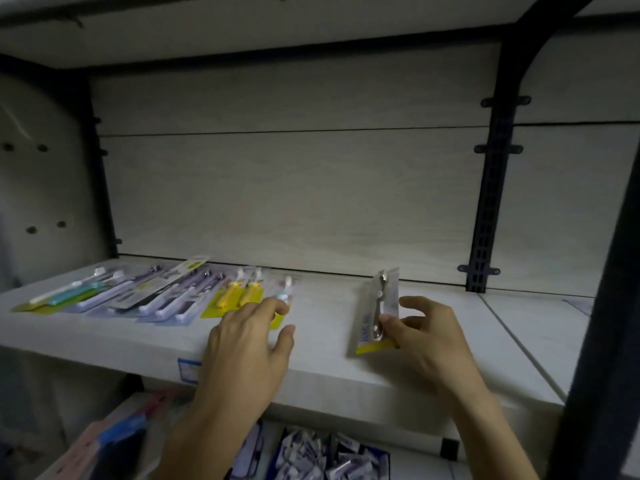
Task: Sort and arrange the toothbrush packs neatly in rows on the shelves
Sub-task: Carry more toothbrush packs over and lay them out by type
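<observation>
Reaching over the front lip of the shelf point(346, 382), we see our left hand point(247, 344) spread flat, fingers relaxed and straight, its fingertips resting on the near end of the rightmost pack in the row, a yellow-carded toothbrush pack point(282, 299). Our right hand point(420, 336) pinches a single toothbrush pack point(377, 311) between thumb and fingers near its lower edge; that pack stands almost upright above the shelf board, yellow strip at the bottom, well apart from the others. Below us, on the lower shelf, lie a heap of small pale packets point(311, 455) and some pink and blue packs point(114, 434), blurred. Farther back and to the left, the row of toothbrush packs point(138, 292) lies flat side by side, some overlapping, heads pointing toward the pale back panel point(294, 188). A dark slotted upright point(488, 202) stands at the right rear
</observation>
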The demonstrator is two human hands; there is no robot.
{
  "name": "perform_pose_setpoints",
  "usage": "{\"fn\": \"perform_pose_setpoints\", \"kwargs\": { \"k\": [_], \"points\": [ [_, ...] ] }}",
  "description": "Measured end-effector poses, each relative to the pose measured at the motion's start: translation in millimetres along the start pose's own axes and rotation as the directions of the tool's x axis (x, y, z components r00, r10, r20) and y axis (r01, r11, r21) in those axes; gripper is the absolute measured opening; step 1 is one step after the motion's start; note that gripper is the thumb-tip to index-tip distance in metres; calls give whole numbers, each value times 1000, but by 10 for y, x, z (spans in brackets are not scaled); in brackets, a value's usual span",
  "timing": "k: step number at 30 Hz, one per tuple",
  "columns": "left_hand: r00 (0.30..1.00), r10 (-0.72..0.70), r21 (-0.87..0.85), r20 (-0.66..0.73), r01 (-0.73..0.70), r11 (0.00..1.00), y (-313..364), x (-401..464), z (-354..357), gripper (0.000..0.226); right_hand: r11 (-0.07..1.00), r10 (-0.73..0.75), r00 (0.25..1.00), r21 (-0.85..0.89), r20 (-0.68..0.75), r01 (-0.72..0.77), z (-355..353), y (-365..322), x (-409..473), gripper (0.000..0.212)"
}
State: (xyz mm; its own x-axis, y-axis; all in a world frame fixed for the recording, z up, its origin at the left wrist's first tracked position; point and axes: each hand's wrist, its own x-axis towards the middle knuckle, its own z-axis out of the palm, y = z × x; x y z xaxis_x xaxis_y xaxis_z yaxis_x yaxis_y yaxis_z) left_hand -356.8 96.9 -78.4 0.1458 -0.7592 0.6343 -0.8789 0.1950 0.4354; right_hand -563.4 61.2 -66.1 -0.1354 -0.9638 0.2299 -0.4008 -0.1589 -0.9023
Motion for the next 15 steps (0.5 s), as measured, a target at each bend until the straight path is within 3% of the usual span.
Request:
{"fn": "perform_pose_setpoints", "kwargs": {
  "k": [2, 4, 10, 15],
  "points": [
    [999, 38, -10, -6, -38, 999, -41, 118, 93, 19, 999, 29, 1000, -44, 3, -29, 34, 15, 84, 38],
    [998, 58, -20, 10, -57, 998, -73, 209, 164, 18, 993, 58, 998, -105, 4, -58, 55, 28, 141, 46],
    [996, 85, -44, 41, -83, 996, -195, 409, 287, 18, 933, 46, 994, -351, -102, -79, 111, 23, 194, 44],
    [996, 75, -33, 39, -74, 997, -330, 420, 259, 13, 851, -50, 976, -521, -211, -69, 109, 17, 146, 40]
  ]
}}
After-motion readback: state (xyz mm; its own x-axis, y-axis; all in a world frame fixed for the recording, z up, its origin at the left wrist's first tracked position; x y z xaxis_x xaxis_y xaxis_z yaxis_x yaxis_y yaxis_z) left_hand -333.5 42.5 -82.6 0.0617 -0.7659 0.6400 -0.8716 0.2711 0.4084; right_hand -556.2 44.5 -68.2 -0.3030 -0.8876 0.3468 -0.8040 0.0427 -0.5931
